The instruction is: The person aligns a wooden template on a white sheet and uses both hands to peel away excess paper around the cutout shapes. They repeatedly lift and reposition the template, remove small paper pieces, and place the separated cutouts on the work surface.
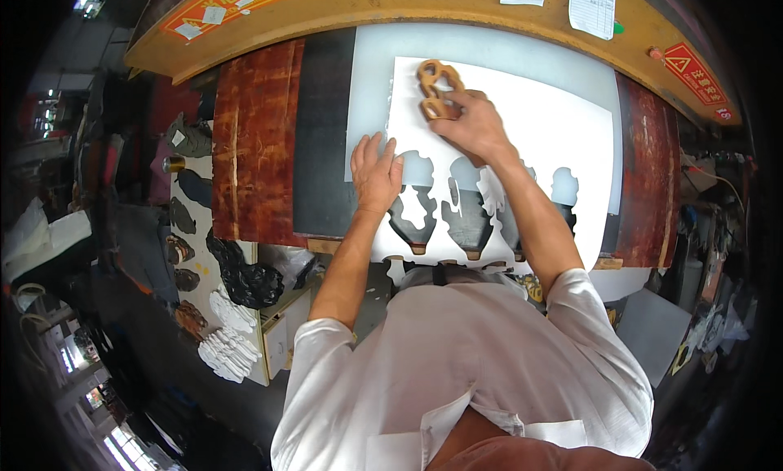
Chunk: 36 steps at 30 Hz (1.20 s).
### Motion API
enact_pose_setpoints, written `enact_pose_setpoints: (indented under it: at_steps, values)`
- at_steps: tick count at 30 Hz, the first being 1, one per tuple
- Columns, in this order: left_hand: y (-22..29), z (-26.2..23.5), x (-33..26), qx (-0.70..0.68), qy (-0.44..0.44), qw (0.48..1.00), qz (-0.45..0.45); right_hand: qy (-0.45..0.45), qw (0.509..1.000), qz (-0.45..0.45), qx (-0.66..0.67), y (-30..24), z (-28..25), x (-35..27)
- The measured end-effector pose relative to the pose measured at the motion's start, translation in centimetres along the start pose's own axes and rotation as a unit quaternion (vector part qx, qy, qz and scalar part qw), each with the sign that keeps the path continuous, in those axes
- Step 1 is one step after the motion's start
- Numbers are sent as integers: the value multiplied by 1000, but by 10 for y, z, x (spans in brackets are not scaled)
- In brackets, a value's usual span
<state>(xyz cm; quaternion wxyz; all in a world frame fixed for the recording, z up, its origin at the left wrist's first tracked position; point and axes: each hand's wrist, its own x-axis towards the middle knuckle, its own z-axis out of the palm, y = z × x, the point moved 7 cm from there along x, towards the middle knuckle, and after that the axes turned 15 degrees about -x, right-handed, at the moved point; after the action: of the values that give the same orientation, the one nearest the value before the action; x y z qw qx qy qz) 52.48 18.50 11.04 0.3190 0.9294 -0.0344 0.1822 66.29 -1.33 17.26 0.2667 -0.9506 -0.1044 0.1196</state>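
Note:
A large white sheet (555, 120) lies over a pale blue-grey cutting board (371, 71), and its near part is full of irregular cut-out holes showing a dark surface below. My right hand (475, 127) grips the near right side of a brown, hollow, curvy cutting die (435, 110) over the sheet's far left area. The hand hides part of the die. To the left and nearer, my left hand (375, 176) rests flat with fingers apart across the sheet's left edge, beside the cut-outs. It holds nothing.
A yellow machine beam (351, 13) with warning labels and papers spans the far side. Reddish-brown boards (257, 137) flank the work surface. On a side table at left are a black plastic bag (245, 275), several dies and a pile of white cut pieces (228, 353).

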Motion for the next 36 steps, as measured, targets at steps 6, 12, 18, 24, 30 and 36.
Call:
enact_pose_setpoints:
  at_steps: [6, 12, 18, 24, 30, 36]
  values:
    - [-6, -1, -4, -45, 35, 998, -10, 55, 982, 7, -180, -46, 44, 36]
    - [-10, -7, -1, -68, 33, 997, 11, 16, 971, 56, -233, -55, 58, 36]
    - [-15, -11, 2, -54, 14, 998, 26, 10, 972, 75, -223, -56, 60, 34]
    - [-14, -11, 4, -43, -7, 998, 47, 58, 972, 65, -219, -50, 63, 34]
    - [-9, -14, 8, -45, -12, 997, 57, 71, 973, 60, -213, -46, 65, 35]
    - [-15, -19, -2, -114, -88, 988, 53, 125, 978, -10, -168, -38, 61, 22]
